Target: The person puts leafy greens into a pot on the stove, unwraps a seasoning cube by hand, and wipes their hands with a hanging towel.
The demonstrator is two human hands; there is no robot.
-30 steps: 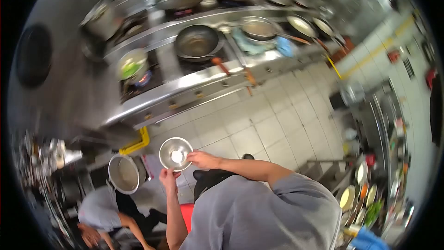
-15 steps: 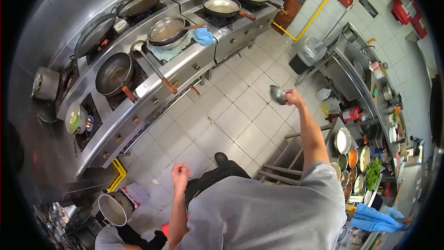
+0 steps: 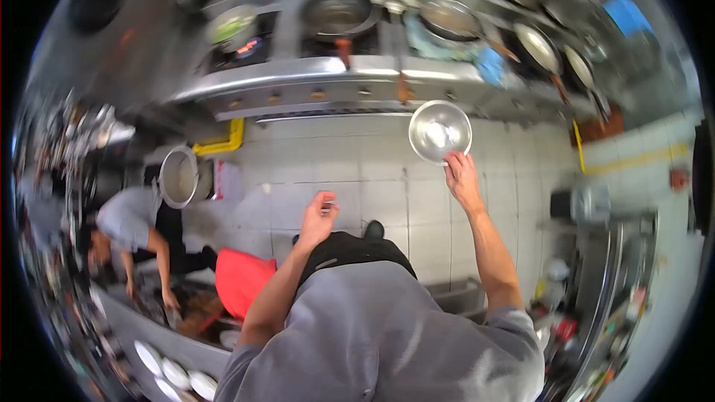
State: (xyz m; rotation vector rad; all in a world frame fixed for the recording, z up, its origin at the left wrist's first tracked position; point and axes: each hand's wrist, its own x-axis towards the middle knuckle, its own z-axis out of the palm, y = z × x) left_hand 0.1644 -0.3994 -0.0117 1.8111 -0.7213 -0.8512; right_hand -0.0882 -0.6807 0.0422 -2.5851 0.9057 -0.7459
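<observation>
We gripped the steel bowl [image 3: 430,123] with the right hand [image 3: 463,179], the fingers pinching its near rim. The bowl hung over the tiled floor [image 3: 378,197] in front of the stove [image 3: 290,69], its inside facing up toward us. We held the left hand [image 3: 320,217] well apart from the bowl, raised over the floor with the fingers partly curled; we could not tell whether its fingertips met or enclosed anything. Beyond the hands, we located a dark wok [image 3: 339,18] on the stove, with a ladle [image 3: 400,46] just to its right and a blue cloth [image 3: 490,67] farther right. A pot with green contents [image 3: 232,27] stood left of the wok, beside a lit burner [image 3: 248,48]. Toward the lower left, we noted a red surface [image 3: 242,284], a co-worker [image 3: 128,216] bending forward, and white plates [image 3: 176,374] near the bottom edge.
</observation>
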